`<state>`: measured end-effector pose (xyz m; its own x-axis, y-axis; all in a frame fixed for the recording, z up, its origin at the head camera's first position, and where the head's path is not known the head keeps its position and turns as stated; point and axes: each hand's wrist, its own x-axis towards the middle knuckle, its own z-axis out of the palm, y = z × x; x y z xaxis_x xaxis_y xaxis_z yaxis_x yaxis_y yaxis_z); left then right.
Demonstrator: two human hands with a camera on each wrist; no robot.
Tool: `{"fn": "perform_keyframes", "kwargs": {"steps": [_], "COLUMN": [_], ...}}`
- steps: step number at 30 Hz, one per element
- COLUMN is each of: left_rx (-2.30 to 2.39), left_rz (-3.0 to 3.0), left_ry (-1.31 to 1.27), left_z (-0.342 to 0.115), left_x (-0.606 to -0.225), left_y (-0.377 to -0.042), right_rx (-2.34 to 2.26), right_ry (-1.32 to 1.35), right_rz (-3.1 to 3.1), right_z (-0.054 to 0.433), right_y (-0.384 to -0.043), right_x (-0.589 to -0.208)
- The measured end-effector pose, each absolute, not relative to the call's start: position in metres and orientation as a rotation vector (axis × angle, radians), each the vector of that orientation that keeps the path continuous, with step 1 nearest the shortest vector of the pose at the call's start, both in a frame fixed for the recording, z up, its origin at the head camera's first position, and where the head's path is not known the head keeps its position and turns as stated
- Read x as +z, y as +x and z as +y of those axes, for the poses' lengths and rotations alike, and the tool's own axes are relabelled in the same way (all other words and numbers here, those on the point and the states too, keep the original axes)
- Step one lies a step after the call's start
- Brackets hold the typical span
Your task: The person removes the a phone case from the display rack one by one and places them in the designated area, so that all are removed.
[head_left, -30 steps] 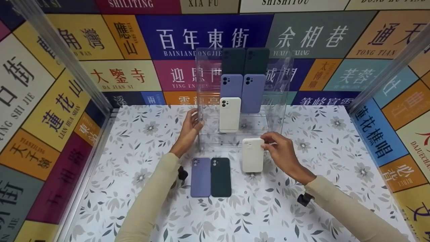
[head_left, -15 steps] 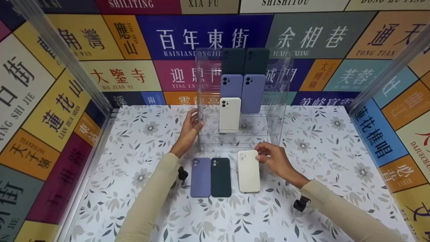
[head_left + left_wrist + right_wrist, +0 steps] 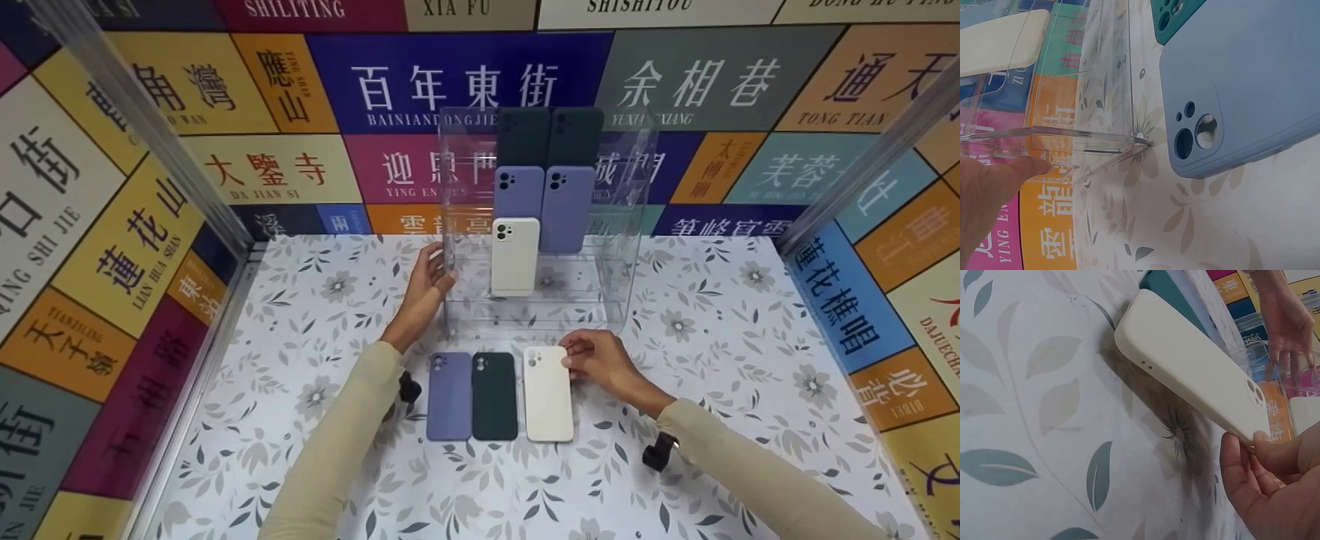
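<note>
One cream phone case [image 3: 549, 397] is clamped at its upper right corner between the thumb and fingers of the right hand [image 3: 611, 365]; I cannot confirm whether it touches the floral tabletop [image 3: 735, 330]. Its camera cutouts [image 3: 1255, 392] are at the end nearest the rack. To its left in my head view, across a narrow gap, lies the dark green phone case [image 3: 494, 397], which adjoins the purple phone case [image 3: 449, 397]. The left hand [image 3: 421, 296] touches the left side of the clear rack [image 3: 622, 285]; I cannot tell whether its fingers close on the panel. From top to bottom, the rack carries two dark green cases [image 3: 523, 135], two purple cases [image 3: 567, 210] and, at lower left, one white case [image 3: 515, 259].
</note>
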<state>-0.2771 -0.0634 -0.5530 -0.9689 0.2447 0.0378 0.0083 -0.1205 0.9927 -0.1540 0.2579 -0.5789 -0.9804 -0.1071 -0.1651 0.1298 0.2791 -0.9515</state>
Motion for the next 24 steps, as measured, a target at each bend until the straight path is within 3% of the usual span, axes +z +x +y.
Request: {"fn": "perform_keyframes", "kwargs": {"steps": [24], "left_rx": [2.248], "left_rz": [1.973], "left_ry": [0.318], "left_z": [-0.064], "left_x": [-0.555], "left_y": [-0.277], "right_rx": [-1.701], "right_ry": [0.059], "right_rz": [2.343], "right_z": [0.243], "right_y": [-0.156], "right_x": [-0.594]}}
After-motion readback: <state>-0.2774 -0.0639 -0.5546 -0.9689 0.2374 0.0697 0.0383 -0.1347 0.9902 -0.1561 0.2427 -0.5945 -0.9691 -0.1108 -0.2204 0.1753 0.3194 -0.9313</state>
